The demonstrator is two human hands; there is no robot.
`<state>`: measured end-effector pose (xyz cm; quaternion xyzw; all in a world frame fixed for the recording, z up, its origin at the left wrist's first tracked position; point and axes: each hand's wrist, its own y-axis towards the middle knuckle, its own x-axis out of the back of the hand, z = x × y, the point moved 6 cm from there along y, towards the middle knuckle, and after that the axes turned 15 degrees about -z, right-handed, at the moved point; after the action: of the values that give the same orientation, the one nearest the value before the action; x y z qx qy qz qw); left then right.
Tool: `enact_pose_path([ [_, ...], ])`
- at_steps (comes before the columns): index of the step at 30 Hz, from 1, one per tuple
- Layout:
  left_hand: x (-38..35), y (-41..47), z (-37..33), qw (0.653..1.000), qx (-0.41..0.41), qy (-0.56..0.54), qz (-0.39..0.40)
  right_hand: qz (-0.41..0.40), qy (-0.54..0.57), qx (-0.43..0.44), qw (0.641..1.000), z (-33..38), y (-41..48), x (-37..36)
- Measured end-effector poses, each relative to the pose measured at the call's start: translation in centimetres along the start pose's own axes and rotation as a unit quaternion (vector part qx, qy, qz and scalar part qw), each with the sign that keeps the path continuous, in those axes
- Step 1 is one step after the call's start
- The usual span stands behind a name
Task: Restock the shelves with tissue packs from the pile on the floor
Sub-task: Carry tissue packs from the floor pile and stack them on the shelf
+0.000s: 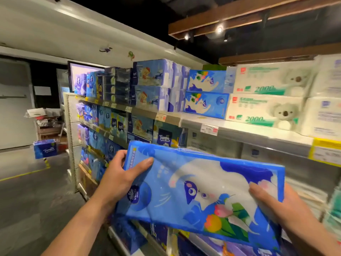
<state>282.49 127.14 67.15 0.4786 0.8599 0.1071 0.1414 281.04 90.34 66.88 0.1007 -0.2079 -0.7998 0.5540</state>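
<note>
The blue cat-print tissue pack (193, 185) is held up in front of the shelves (239, 128), printed face up, with its long axis sloping from upper left to lower right. Its round logo is too blurred to read. Shelf packs read "Tempo" (165, 138) and "2000" (265, 111). The left hand (118, 180) grips the pack's left end, thumb on top, and the right hand (276, 204) grips its right end.

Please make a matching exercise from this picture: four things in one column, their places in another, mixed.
1. left hand
2. right hand
3. white koala-print tissue packs
4. blue bear-print tissue packs

a. top shelf, right of the stacked cat-print packs
b. holds the tulip end of the blue plastic cat-print tissue pack
c. top shelf, left of the stacked cat-print packs
d. holds the logo end of that pack

Pairs: 1-d, 2-b, 3-a, 4-c
</note>
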Motion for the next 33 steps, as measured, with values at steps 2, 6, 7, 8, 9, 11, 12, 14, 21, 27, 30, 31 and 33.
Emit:
enact_pose_path([
  [2, -0.5, 5.0, -0.9, 1.000, -0.014, 0.004, 0.009, -0.021, -0.016, 0.032, 0.999, 0.9, 3.5, -2.7],
  [6, -3.3, 14.1, -2.3, 0.998, -0.054, -0.025, 0.038, -0.053, -0.032, 0.070, 0.996, 3.0, 9.8, -6.7],
  [7, -4.3, 16.3, -2.5, 0.996, -0.061, -0.033, 0.050, -0.057, -0.031, 0.085, 0.994, 3.7, 11.3, -7.7],
  [8, -5.3, 18.4, -2.6, 0.995, -0.067, -0.042, 0.060, -0.055, -0.030, 0.106, 0.992, 4.5, 12.8, -8.8],
  [9, -6.3, 20.7, -2.6, 0.994, -0.073, -0.051, 0.067, -0.053, -0.029, 0.128, 0.990, 5.5, 14.1, -10.0],
  [11, -8.4, 25.2, -2.7, 0.990, -0.088, -0.072, 0.086, -0.078, -0.022, 0.142, 0.987, 6.0, 17.3, -11.6],
  [12, -9.6, 27.5, -2.9, 0.987, -0.094, -0.079, 0.102, -0.098, -0.018, 0.145, 0.984, 6.1, 19.2, -12.2],
  [14, -12.2, 32.4, -3.3, 0.982, -0.100, -0.088, 0.130, -0.130, -0.026, 0.152, 0.979, 6.6, 23.0, -13.7],
  [21, -22.3, 46.7, -1.8, 0.969, -0.136, -0.127, 0.160, -0.179, -0.036, 0.154, 0.971, 6.5, 35.1, -18.8],
  [27, -31.1, 50.6, 3.5, 0.957, -0.194, 0.006, 0.214, -0.198, -0.145, 0.109, 0.963, 1.4, 42.7, -18.9],
  [30, -33.6, 51.3, 5.1, 0.942, -0.240, 0.129, 0.198, -0.193, -0.289, 0.030, 0.937, -1.9, 45.3, -19.1],
  [31, -34.2, 51.8, 5.4, 0.936, -0.260, 0.159, 0.176, -0.194, -0.311, 0.012, 0.930, -2.7, 46.2, -19.2],
  [33, -35.3, 52.4, 5.8, 0.921, -0.305, 0.203, 0.134, -0.192, -0.337, -0.007, 0.922, -3.9, 48.0, -19.7],
])
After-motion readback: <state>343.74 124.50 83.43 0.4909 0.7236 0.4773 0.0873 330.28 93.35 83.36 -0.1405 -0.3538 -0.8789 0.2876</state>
